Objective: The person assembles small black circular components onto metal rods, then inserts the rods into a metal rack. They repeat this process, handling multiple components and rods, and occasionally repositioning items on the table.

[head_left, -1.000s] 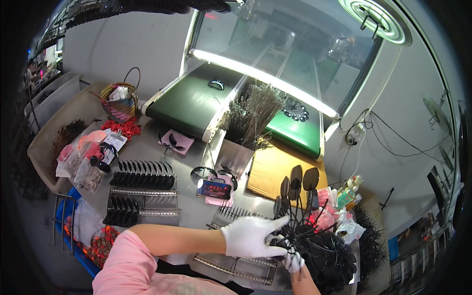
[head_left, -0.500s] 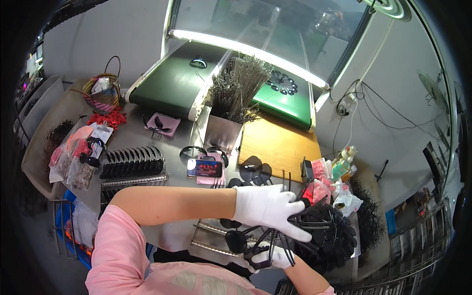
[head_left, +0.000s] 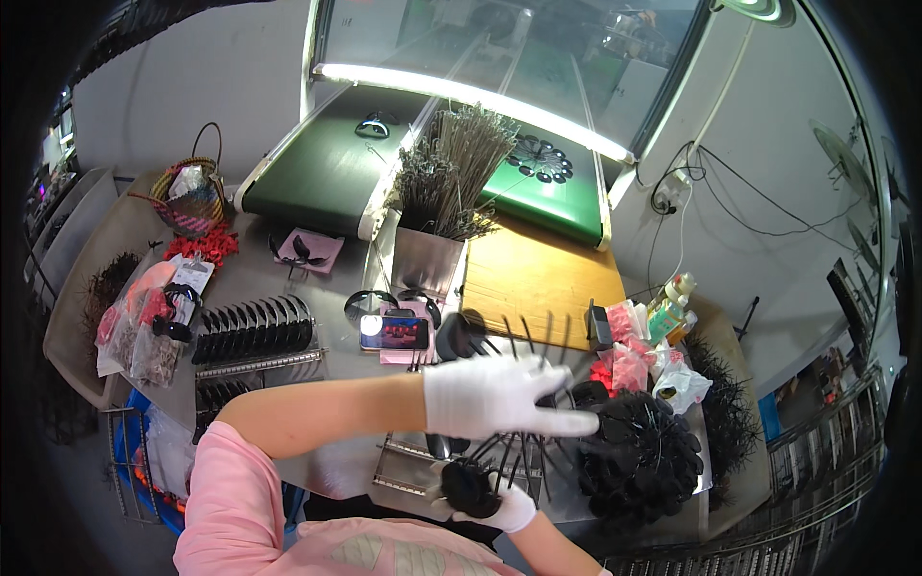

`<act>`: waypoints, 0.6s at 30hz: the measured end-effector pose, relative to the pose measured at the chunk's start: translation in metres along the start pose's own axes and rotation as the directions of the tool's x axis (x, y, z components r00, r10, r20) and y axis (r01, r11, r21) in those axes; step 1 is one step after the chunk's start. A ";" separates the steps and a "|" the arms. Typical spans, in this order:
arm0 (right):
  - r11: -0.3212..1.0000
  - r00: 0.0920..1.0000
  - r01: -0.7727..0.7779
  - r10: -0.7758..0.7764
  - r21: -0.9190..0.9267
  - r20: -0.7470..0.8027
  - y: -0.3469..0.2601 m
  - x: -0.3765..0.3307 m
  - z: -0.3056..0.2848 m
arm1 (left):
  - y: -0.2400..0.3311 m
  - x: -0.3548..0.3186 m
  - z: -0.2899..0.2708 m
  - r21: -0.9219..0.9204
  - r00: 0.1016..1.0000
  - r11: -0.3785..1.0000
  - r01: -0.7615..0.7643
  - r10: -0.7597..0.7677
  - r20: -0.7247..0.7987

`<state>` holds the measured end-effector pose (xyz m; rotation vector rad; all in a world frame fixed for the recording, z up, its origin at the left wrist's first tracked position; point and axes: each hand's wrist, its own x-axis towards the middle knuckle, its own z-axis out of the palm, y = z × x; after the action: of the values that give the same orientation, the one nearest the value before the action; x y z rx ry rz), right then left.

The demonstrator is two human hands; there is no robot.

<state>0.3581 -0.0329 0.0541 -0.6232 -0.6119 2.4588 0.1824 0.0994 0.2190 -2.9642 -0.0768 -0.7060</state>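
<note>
My right hand (head_left: 504,507), in a white glove, is closed around several black pieces with flat oval heads (head_left: 471,487). Thin black stems fan up and to the right from the bunch. Above it my left hand (head_left: 499,396), also gloved, lies across those stems, back of the hand upward and one finger stretched right. It is blurred, and whether it grips any stems is hidden. Another black oval head (head_left: 461,336) shows just beyond the left glove. A big heap of similar black pieces (head_left: 642,456) sits to the right of both hands.
A metal strip rack (head_left: 401,468) lies near me; black combs stand on another rack (head_left: 259,357) at left. Beyond are a phone (head_left: 394,333), a metal bin of wires (head_left: 427,261), a wooden board (head_left: 538,283) and green conveyors (head_left: 317,168). Bottles (head_left: 667,312) and bags stand at right.
My left hand has shifted left, away from the heap. My right hand has also moved left and now holds the oval heads with their stems fanned upward. The view has shifted slightly.
</note>
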 end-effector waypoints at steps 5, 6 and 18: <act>0.745 0.960 -0.008 -0.181 -0.667 -0.214 -0.006 0.016 0.024 | 0.010 -0.004 0.022 -0.114 0.990 0.993 -0.013 0.029 0.138; 0.390 0.863 0.169 -0.503 -0.905 -0.056 -0.012 0.005 0.033 | 0.003 -0.007 0.019 -0.212 0.985 0.973 0.095 -0.061 0.163; 0.922 0.987 0.147 -0.112 0.358 -0.117 0.016 0.028 -0.007 | 0.023 -0.007 0.011 -0.288 0.971 0.934 0.212 -0.235 -0.048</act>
<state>0.3350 -0.0264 0.0318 -0.5244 -0.1414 2.3184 0.1825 0.0778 0.2040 -3.2250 -0.3412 -0.9380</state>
